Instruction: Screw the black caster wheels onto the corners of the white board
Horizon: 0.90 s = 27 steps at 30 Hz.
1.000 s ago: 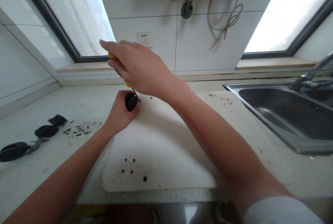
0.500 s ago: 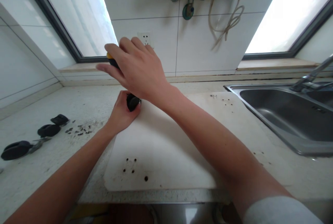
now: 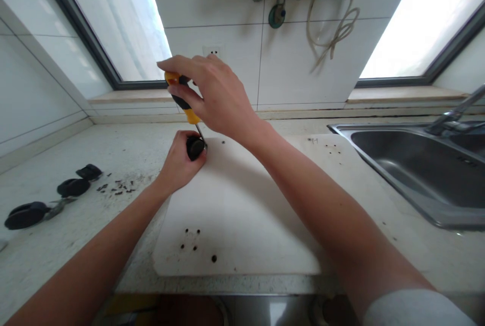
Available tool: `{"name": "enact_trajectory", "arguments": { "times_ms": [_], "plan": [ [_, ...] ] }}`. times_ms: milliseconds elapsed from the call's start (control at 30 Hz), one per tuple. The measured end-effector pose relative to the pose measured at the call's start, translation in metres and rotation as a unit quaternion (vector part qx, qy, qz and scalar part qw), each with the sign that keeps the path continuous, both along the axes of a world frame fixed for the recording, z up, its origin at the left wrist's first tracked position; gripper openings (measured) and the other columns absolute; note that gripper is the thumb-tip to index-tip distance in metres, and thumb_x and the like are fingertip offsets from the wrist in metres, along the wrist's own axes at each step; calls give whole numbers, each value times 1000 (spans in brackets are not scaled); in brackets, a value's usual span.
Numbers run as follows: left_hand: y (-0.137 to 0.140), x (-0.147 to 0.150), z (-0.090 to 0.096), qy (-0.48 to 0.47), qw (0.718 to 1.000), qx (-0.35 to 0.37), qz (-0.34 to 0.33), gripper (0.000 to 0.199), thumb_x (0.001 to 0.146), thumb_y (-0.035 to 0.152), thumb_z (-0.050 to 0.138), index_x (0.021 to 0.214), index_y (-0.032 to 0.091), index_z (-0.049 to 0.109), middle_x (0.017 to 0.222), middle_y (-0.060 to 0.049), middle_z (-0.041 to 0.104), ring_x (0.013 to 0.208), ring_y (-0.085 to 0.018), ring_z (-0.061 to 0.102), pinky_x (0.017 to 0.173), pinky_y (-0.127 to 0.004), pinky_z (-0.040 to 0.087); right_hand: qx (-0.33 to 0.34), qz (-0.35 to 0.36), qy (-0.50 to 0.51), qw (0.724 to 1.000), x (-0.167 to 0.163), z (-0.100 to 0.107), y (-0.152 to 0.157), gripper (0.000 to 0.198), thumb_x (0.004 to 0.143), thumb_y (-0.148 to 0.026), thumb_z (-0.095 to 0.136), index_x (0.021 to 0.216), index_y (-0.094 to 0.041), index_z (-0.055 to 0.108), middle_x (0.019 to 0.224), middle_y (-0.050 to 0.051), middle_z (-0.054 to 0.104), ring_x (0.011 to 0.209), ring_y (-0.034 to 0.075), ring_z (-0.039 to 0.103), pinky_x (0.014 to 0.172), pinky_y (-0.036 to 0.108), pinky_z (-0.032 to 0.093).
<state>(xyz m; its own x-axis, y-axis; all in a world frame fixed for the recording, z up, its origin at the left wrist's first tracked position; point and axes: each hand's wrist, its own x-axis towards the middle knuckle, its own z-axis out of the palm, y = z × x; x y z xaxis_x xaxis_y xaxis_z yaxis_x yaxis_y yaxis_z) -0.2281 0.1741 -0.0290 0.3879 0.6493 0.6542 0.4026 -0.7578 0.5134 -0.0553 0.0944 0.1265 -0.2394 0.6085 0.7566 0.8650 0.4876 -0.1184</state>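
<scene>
A white board (image 3: 257,215) with groups of small screw holes lies on the countertop. At its far left corner my left hand (image 3: 182,164) is closed around a black caster wheel (image 3: 195,148). My right hand (image 3: 217,91) grips a yellow-and-black screwdriver (image 3: 182,98) by its handle. The screwdriver tilts slightly, and its metal shaft runs down beside the caster. Its tip is by the caster's mount; I cannot make out the screw there.
Several loose black casters (image 3: 74,187) lie on the left of the countertop (image 3: 125,151), beside scattered screws (image 3: 117,188). A steel sink (image 3: 413,164) with a faucet (image 3: 452,119) is at the right. Pipes and a looped cord (image 3: 337,35) hang on the tiled wall behind.
My right hand has turned and shifted slightly right, so more of the screwdriver's handle and its shaft now show. My left hand stays on the caster.
</scene>
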Motion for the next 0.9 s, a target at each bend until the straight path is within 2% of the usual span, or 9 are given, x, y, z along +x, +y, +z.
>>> {"name": "enact_trajectory", "arguments": {
  "times_ms": [67,133,200,267,367,533,700,800,900],
  "plan": [
    [0,0,0,-2,1000,3,0,42,85,35,73,123,25,57,122,-10,68,117,-33,69,109,-55,58,43,-30,1,999,1,-2,0,38,112,-42,52,139,-27,74,128,5,79,119,25,64,103,36,51],
    [0,0,0,-4,1000,7,0,42,85,35,73,123,25,58,121,-10,68,116,-32,70,108,-54,58,66,-47,-5,997,1,-4,-1,36,112,-41,54,136,-24,74,135,6,76,122,24,62,103,34,52],
    [0,0,-1,-3,1000,10,0,42,85,34,74,123,25,58,121,-10,68,115,-32,70,106,-54,58,52,-36,-18,998,1,-3,0,37,112,-36,50,137,-22,73,139,6,75,122,23,64,104,34,53],
    [1,0,-1,-1,1000,11,0,42,85,34,73,123,25,58,121,-10,69,115,-32,70,105,-54,59,18,7,-21,1000,3,0,2,42,108,-31,45,139,-24,72,138,3,77,120,22,69,103,37,53],
    [1,0,-2,-2,1000,11,1,41,86,34,73,122,25,58,121,-11,68,115,-33,70,105,-54,58,7,68,1,998,7,4,5,43,101,-34,44,131,-31,76,130,-2,81,117,21,74,100,40,53],
    [2,-1,-2,0,1000,7,7,42,85,33,75,121,25,57,123,-11,68,117,-34,69,108,-56,58,47,56,24,997,5,-2,3,38,101,-44,49,122,-23,74,128,6,77,116,21,70,100,38,51],
    [1,-1,-2,-2,1000,9,0,42,86,34,74,123,25,58,122,-10,68,116,-32,70,107,-53,58,24,72,49,996,1,-8,-4,34,108,-31,39,132,-23,62,123,1,75,109,16,67,94,32,51],
    [1,-1,-2,2,1000,9,4,42,87,34,74,124,24,59,122,-11,69,115,-32,70,106,-53,58,24,74,71,995,4,-4,1,24,107,-34,45,118,-27,65,120,0,78,105,16,69,90,32,52],
    [1,-1,-3,6,1000,1,9,42,87,34,73,125,23,59,123,-11,69,115,-32,70,106,-53,58,12,114,73,991,8,0,11,19,100,-26,52,109,-30,67,114,-3,81,100,16,72,85,34,52]
  ]
}}
